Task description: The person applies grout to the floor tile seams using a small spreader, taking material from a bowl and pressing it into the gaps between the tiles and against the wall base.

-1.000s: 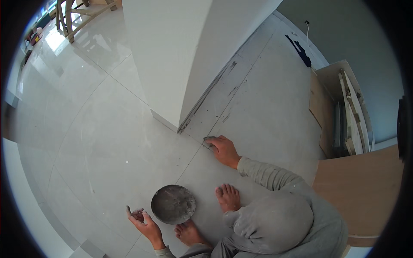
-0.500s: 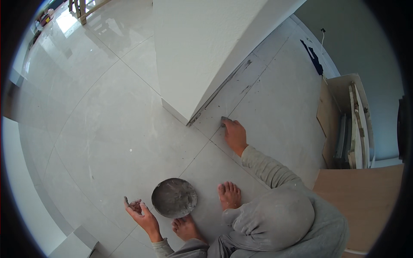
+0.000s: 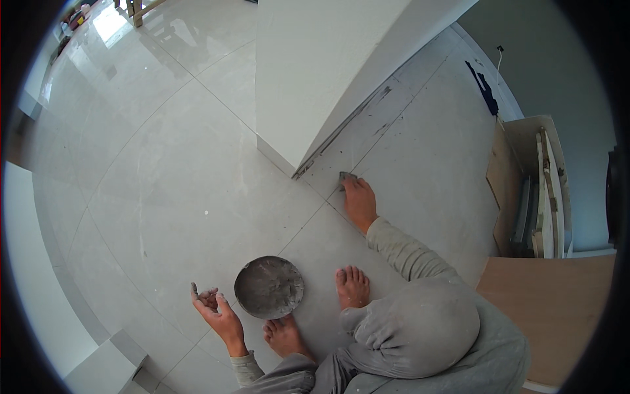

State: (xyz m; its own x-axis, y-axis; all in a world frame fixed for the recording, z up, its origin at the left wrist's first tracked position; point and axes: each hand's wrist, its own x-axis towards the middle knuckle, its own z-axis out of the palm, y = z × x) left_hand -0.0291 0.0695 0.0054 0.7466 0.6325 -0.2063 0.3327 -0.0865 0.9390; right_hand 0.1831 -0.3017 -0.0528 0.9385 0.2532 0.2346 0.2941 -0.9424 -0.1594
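My right hand [image 3: 358,199] grips a small grey, grout-smeared pad [image 3: 344,178] against a thin joint in the pale floor tiles [image 3: 170,171], just right of the corner of a white column [image 3: 321,65]; whether it is a sponge or a scraper I cannot tell. My left hand [image 3: 217,308] is raised at the lower middle, palm up, fingers apart and loosely bent, smeared with grey and holding nothing visible. Beside it a round dark pan [image 3: 268,287] of grey paste rests on the floor in front of my bare feet [image 3: 352,287].
At the right, boards and panels [image 3: 554,190] lean by a grey-green wall [image 3: 558,65], with a plywood sheet [image 3: 545,302] below. Dark material [image 3: 486,92] lies along the wall foot. Wooden legs [image 3: 137,13] stand at the back left. A white step [image 3: 111,361] edges the lower left.
My right hand with the pad has moved forward along the floor joint, away from my body. The whole view has shifted, and my left hand and the pan sit a little higher in the picture.
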